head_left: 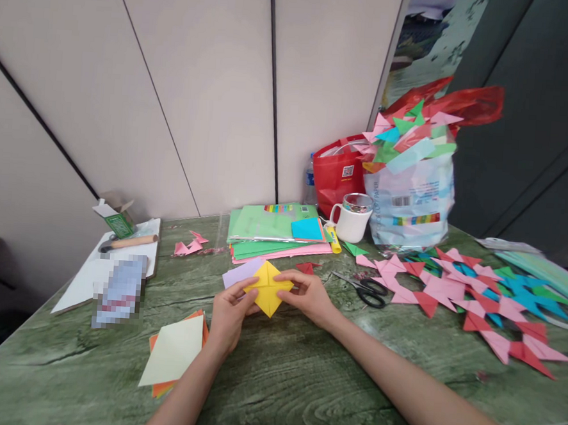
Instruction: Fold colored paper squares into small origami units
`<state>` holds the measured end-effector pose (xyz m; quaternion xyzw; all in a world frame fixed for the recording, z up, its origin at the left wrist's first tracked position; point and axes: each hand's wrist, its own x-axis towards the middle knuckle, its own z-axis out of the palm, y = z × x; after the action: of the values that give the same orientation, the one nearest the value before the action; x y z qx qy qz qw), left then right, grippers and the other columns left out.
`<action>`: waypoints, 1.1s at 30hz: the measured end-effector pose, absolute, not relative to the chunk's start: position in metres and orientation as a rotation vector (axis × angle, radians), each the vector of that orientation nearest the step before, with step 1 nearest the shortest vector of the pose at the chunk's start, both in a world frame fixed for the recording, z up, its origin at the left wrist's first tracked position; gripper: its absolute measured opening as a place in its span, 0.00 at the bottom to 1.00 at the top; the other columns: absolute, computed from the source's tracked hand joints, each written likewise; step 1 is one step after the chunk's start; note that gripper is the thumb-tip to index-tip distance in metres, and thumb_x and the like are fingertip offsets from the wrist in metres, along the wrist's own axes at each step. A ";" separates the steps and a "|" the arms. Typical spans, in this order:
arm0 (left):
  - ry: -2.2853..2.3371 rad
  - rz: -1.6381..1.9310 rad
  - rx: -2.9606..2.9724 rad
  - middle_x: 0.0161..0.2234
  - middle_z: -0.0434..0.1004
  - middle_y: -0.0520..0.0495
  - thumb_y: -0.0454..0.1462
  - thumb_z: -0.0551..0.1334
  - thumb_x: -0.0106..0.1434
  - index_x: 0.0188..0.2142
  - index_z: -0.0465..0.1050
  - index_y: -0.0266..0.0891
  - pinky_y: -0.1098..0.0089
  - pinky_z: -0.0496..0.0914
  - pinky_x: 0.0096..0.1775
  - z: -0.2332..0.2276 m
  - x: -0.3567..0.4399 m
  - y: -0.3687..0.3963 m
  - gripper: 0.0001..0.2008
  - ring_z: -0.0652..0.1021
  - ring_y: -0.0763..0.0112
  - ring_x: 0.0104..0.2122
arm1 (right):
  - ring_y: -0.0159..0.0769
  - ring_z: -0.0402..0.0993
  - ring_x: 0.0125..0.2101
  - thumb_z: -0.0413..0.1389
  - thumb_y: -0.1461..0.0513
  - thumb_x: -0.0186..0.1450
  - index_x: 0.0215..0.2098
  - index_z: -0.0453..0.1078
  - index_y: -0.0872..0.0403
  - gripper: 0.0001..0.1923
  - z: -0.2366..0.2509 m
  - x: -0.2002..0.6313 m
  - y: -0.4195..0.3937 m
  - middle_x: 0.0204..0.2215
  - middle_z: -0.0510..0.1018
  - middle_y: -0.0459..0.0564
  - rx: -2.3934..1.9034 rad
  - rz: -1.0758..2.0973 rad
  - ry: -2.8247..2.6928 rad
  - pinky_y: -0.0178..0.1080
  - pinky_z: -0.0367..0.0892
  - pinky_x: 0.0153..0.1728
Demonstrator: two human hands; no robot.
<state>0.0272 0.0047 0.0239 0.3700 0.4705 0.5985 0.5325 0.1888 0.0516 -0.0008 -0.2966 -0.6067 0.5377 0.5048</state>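
Observation:
A folded yellow paper square [268,292], turned like a diamond and marked with crease lines, is held above the table by both hands. My left hand [230,312] pinches its left corner, and my right hand [310,297] pinches the right corner between thumb and fingers. Behind the left fingers, a lilac paper sheet [238,272] shows in part. Near my left forearm lies a stack of paper squares [173,352], cream on top with orange and yellow below. Scissors with black handles [371,292] rest to the right of my right hand.
Pink, red, blue and green folded paper pieces [445,288] spread over the right side. A full plastic bag [410,201], red bag [337,174], white mug [354,220] and green paper packs [264,223] stand or lie at the back. A hammer [130,244] lies on a white board [85,277].

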 end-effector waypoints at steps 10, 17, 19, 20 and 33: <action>1.167 1.250 1.183 0.36 0.76 0.46 0.39 0.64 0.49 0.52 0.65 0.39 0.77 0.66 0.19 0.029 0.028 0.001 0.29 0.72 0.76 0.22 | 0.36 0.71 0.38 0.61 0.55 0.51 0.25 0.63 0.54 0.14 0.000 0.187 0.053 0.36 0.74 0.50 -0.741 1.324 -1.422 0.38 0.67 0.38; 1.156 1.171 1.214 0.23 0.75 0.51 0.38 0.65 0.49 0.61 0.46 0.37 0.80 0.58 0.20 0.034 0.030 0.000 0.42 0.66 0.81 0.17 | 0.36 0.74 0.35 0.61 0.56 0.51 0.39 0.64 0.53 0.19 0.000 0.189 0.053 0.33 0.77 0.49 -0.733 1.422 -1.453 0.41 0.67 0.39; 1.216 1.220 1.166 0.28 0.77 0.48 0.40 0.65 0.48 0.59 0.52 0.37 0.80 0.56 0.17 0.033 0.029 0.002 0.40 0.64 0.83 0.15 | 0.35 0.74 0.34 0.61 0.55 0.51 0.38 0.66 0.54 0.18 -0.002 0.188 0.053 0.32 0.77 0.49 -0.724 1.444 -1.480 0.40 0.68 0.37; 1.244 1.257 1.148 0.28 0.77 0.47 0.42 0.65 0.48 0.57 0.57 0.36 0.79 0.56 0.16 0.033 0.028 0.003 0.37 0.63 0.83 0.14 | 0.35 0.74 0.33 0.60 0.55 0.52 0.37 0.67 0.54 0.17 -0.002 0.188 0.053 0.32 0.77 0.49 -0.721 1.430 -1.470 0.39 0.67 0.37; 1.356 1.385 1.107 0.14 0.69 0.52 0.45 0.66 0.45 0.30 0.77 0.33 0.77 0.58 0.10 0.028 0.028 0.003 0.17 0.64 0.80 0.09 | 0.37 0.68 0.38 0.55 0.64 0.53 0.39 0.68 0.52 0.13 0.009 0.191 0.048 0.37 0.74 0.48 -0.869 0.859 -1.624 0.38 0.65 0.36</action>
<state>0.0276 0.0027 0.0279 0.4456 0.5457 0.5573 0.4393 0.1910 0.0476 0.0088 -0.3636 -0.6792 0.3591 0.5268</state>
